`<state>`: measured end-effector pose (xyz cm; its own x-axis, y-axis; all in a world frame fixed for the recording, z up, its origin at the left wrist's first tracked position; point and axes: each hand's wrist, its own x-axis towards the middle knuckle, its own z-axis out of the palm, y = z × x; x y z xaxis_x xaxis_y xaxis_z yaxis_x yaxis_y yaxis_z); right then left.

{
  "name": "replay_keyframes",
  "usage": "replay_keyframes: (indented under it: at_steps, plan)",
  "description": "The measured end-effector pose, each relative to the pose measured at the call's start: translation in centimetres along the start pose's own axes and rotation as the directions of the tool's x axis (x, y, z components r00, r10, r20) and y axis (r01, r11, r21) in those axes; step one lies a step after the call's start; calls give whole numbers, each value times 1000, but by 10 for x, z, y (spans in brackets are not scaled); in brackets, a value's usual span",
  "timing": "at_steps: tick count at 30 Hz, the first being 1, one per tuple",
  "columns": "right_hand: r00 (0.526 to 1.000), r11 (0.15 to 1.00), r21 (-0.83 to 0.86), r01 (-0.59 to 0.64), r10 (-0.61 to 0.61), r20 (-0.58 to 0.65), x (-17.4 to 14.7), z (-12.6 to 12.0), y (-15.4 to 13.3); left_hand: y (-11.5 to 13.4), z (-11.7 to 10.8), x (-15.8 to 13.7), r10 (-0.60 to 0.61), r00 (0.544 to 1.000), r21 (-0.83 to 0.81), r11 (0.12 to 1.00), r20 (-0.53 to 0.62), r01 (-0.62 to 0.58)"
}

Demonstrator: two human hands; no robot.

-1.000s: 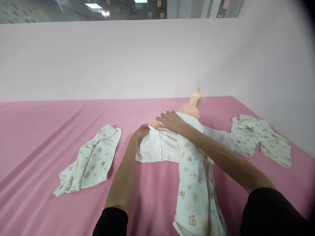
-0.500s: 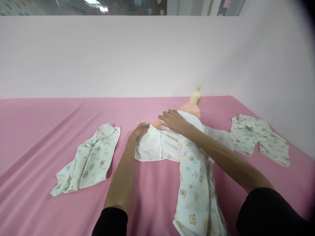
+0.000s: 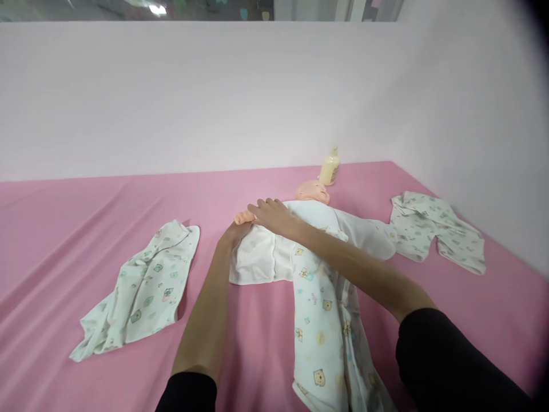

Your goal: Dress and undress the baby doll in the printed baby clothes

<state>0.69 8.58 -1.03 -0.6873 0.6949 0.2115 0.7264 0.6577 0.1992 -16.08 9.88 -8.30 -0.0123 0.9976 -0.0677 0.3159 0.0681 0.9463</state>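
Observation:
A baby doll [image 3: 312, 191] lies on its back, its head away from me. A white garment with a bear print on its turned-back panel [image 3: 319, 320] is spread about it. The doll's small hand [image 3: 244, 217] sticks out at the end of the white sleeve [image 3: 253, 257]. My left hand [image 3: 235, 232] is closed at the sleeve's end, just under the doll's hand; its fingertips are hidden. Over the doll's forearm lies my right hand [image 3: 274, 216], fingers curved round it and thumb out of sight.
Printed baby clothing [image 3: 148, 280] lies crumpled at the left. Small printed pants [image 3: 433, 229] lie at the right. A pump bottle [image 3: 329, 167] of pale yellow liquid stands behind the doll's head. A pink sheet [image 3: 107, 212] covers the surface, with a white wall [image 3: 193, 97] behind.
The doll's hand has come further out to the left, past the sleeve's end. My right hand has moved left with it. The view has shifted slightly.

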Motion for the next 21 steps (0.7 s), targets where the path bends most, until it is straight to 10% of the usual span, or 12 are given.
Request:
replay_keyframes:
  at_steps: [10,14,16,21]
  plan:
    - [996,962,273,4,20,-85,-22,-5,8,11,-24,-7,-39,988,-170,983,150,65]
    - [955,887,453,-91,206,-211,-84,-13,51,29,-44,-9,-158,987,10,987,-3,158]
    - [886,826,494,-272,415,-206,-128,-11,84,45,-48,-11,-132,989,121,983,-70,140]
    - [528,475,347,-809,846,71,-225,9,168,108,-11,-35,116,988,362,929,-100,-73]
